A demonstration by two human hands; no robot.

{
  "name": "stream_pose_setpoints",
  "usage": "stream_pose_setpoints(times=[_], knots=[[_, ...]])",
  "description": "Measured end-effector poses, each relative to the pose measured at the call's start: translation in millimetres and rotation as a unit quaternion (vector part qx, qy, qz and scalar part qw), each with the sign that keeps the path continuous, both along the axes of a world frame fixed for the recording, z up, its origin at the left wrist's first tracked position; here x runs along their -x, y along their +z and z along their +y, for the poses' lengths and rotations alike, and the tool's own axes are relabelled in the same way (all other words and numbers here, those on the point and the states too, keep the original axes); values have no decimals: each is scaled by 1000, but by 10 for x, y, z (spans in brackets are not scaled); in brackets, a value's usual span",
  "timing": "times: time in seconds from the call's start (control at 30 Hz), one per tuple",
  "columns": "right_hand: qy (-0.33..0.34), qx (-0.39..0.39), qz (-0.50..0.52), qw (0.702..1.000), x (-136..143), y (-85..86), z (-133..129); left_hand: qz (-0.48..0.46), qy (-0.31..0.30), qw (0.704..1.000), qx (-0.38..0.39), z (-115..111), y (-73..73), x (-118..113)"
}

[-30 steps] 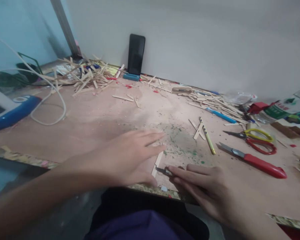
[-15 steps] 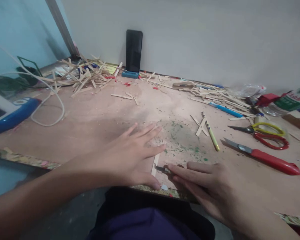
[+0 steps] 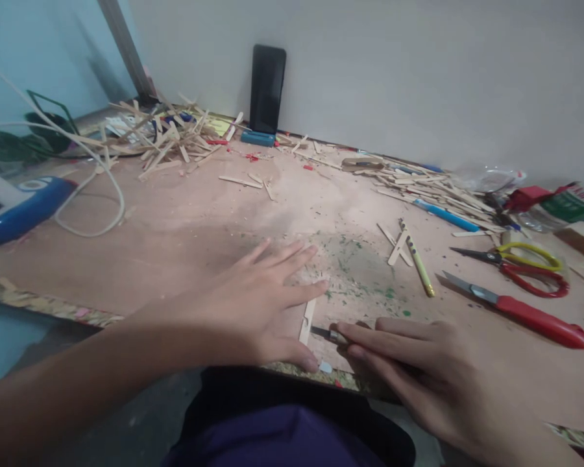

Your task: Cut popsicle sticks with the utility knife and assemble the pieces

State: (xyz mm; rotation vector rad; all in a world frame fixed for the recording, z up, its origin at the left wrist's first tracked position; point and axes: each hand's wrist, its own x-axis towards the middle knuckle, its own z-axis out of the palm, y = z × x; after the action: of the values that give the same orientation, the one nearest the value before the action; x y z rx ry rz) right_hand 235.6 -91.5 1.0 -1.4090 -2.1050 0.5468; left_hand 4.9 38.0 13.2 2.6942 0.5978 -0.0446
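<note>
At lower centre of the frame, a pale, flat wooden stick (image 3: 307, 321) with a small notch in its edge lies on a pinkish-brown wooden counter (image 3: 185, 224), close to the front edge. The left hand (image 3: 272, 298) is palm down over the counter, its fingers spread wide; the index finger crosses the upper end of the stick, and the thumb rests near the lower end. The right hand (image 3: 409, 357) has its fingers closed around a slim cutting tool with a dark, narrow blade (image 3: 331, 335). The blade tip points at the notched part — whether it touches the wood cannot be told.

Green shavings (image 3: 350, 256) are scattered above the right hand. Right of centre lie two crossed pale wooden sticks (image 3: 398, 249) and, beside them, a slender yellow-green pencil (image 3: 421, 267). Farther right are scissors with yellow and red handles (image 3: 490, 257) and, below, a red-handled knife with a grey blade (image 3: 540, 319). Upper centre, a black phone (image 3: 267, 87) stands upright in a blue holder (image 3: 257, 138) — a loose heap of wooden sticks (image 3: 170, 146) lies to its left.
</note>
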Motion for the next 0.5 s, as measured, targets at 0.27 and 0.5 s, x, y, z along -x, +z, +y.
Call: stream_pose_setpoints(times=[0.27,0.5], knots=[[12,-15,-13,1000,78,48,44,-25,-3,1000,-12,-7,-36,24],[-23,-15,-2,1000,35,38,12,-92,-22,994,-51,-21,-68,67]])
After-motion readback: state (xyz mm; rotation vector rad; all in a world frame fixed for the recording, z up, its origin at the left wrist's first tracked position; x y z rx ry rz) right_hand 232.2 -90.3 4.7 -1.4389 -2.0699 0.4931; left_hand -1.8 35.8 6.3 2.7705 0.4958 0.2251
